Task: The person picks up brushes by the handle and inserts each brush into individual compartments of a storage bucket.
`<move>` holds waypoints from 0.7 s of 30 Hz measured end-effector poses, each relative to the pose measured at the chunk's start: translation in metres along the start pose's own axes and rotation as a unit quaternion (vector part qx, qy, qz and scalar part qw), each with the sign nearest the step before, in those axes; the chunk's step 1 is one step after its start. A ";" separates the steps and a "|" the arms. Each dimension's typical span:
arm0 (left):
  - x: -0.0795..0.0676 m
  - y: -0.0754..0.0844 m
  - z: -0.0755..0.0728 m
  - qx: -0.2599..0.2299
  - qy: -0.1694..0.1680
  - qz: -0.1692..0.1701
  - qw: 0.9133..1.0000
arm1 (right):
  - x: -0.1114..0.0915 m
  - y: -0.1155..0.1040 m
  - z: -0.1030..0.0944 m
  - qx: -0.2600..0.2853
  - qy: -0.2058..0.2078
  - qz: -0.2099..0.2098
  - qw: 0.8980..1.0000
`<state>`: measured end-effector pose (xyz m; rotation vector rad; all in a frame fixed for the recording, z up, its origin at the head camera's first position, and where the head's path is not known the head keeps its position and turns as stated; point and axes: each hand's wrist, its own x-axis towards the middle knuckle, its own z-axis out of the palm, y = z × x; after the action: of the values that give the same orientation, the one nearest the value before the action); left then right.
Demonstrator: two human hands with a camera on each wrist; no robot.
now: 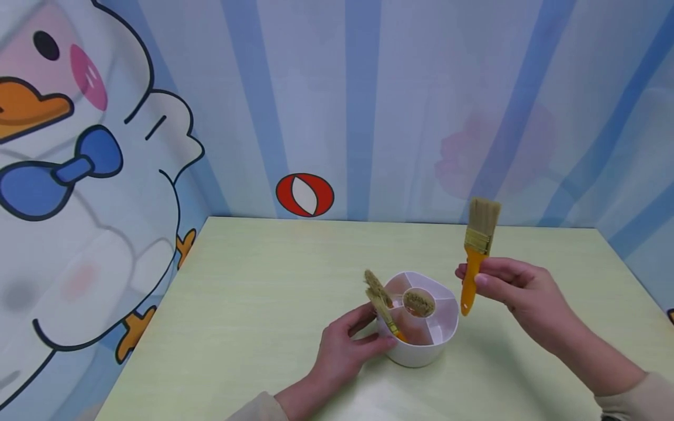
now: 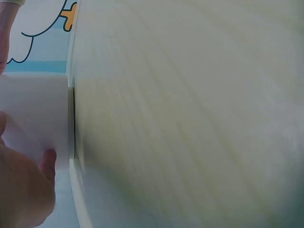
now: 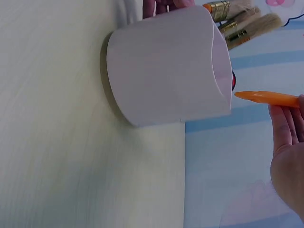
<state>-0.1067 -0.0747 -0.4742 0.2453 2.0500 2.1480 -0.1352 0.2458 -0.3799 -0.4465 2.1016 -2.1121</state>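
A white divided desk organizer (image 1: 416,355) stands upright on the table. My left hand (image 1: 342,351) grips its left side, thumb toward the front and fingers farther back. In the left wrist view, the thumb lies against the organizer's smooth wall (image 2: 33,104). My right hand (image 1: 526,292) pinches a flat paintbrush (image 1: 476,254) by its orange handle, bristles up, just right of the organizer's rim. Its handle end (image 3: 266,98) points toward the rim in the right wrist view. Two brushes (image 1: 378,290) lean out over the organizer's left side. Another brush (image 1: 419,303) stands in the round middle compartment.
The pale wood-look table (image 1: 253,280) extends around the organizer. A striped blue backdrop (image 1: 405,117) rises behind it, printed with a red oval (image 1: 285,196) and a large white duck (image 1: 105,280) on the left.
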 end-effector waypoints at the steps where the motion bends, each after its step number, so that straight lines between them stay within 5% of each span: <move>1: 0.000 0.000 0.000 0.000 0.000 0.001 1.000 | 0.001 0.000 0.003 0.014 -0.001 0.000 1.000; 9: 0.000 -0.001 0.000 -0.001 -0.004 0.007 1.000 | 0.001 0.007 0.019 0.036 0.008 0.036 0.999; 21: 0.001 -0.003 -0.001 0.002 -0.005 0.008 1.000 | -0.011 0.019 0.033 -0.025 0.019 0.067 0.997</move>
<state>-0.1080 -0.0752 -0.4776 0.2737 2.0528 2.1479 -0.1176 0.2173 -0.4002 -0.2644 2.1454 -2.0131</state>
